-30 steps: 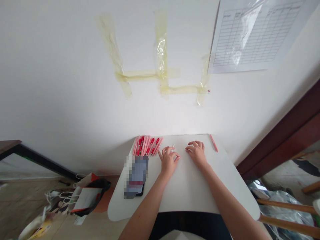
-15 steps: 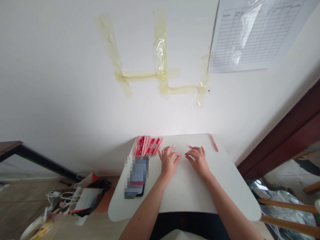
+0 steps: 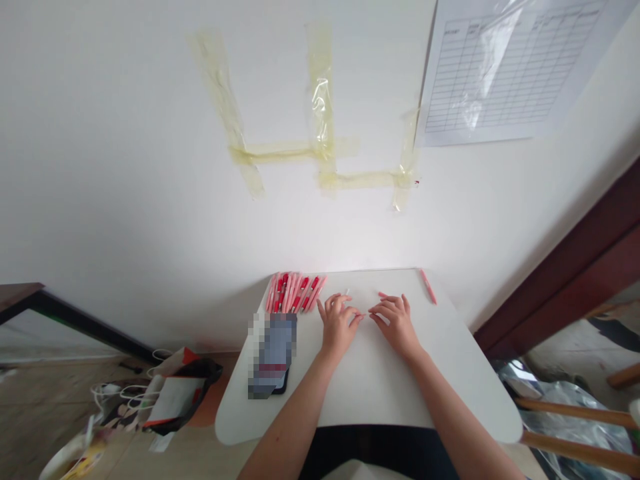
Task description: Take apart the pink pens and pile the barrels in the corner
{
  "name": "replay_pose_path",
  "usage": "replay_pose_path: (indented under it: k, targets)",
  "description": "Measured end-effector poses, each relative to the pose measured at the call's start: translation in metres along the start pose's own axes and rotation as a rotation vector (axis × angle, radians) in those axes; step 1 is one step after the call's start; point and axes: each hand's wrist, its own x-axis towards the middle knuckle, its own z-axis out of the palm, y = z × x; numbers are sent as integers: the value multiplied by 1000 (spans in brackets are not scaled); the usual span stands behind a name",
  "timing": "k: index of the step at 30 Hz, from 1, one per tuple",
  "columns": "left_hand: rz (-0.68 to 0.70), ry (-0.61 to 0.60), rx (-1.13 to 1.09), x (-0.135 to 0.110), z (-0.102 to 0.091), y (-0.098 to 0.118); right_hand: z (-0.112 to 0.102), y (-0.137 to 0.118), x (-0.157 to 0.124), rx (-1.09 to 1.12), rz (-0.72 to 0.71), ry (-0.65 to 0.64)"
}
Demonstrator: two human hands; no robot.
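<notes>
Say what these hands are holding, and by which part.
It cannot be told. The left hand and right hand nearly meet at the fingertips, and a small pink piece shows by the right hand's fingers, but no grip shows.

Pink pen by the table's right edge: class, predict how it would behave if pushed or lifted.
The pink pen looks slim and rounded, so it would probably roll if pushed along the smooth white table. Its thin, plastic-looking barrel suggests something light and fairly stiff.

Pens [image 3: 295, 292] lie behind a probable phone [image 3: 273, 355]
</notes>
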Motion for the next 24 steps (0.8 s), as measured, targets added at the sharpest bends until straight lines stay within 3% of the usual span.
replay_pose_path:
  k: [24]
  targets:
    - [-4,-3,11,-1,-1,3,-2,-1,0,-1,-3,-9]
